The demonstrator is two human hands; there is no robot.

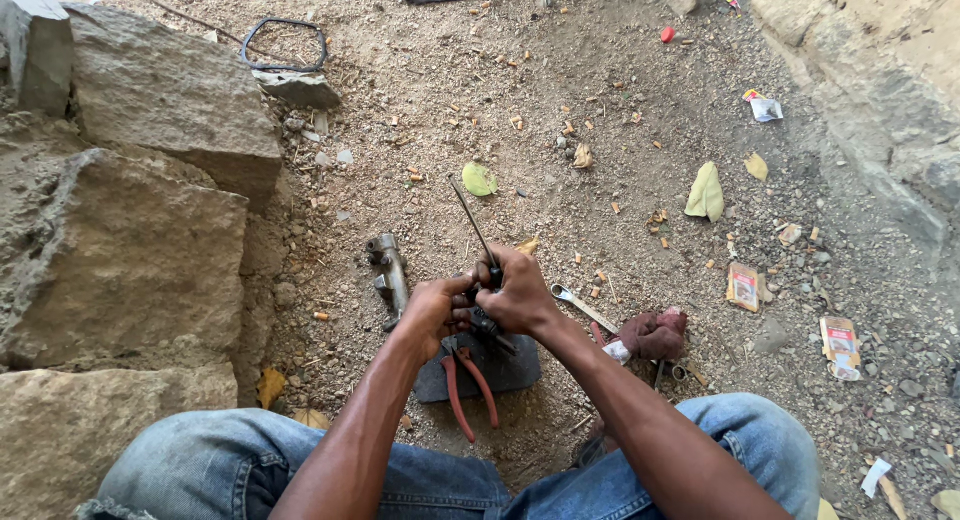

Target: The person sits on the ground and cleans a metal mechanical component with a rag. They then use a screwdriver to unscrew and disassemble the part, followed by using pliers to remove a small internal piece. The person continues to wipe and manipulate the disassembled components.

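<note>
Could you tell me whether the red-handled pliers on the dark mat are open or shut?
Open: the red-handled pliers lie with their handles spread apart on the dark mat.

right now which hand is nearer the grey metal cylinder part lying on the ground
Left. The left hand sits just right of the grey metal cylinder part, almost touching its lower end. The right hand is farther right, gripping the screwdriver, with the left hand between it and the part.

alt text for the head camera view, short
A seated person's left hand and right hand grip a small dark part with a thin metal rod sticking up, over gravelly ground. Red-handled pliers lie below, a wrench to the right.
</note>
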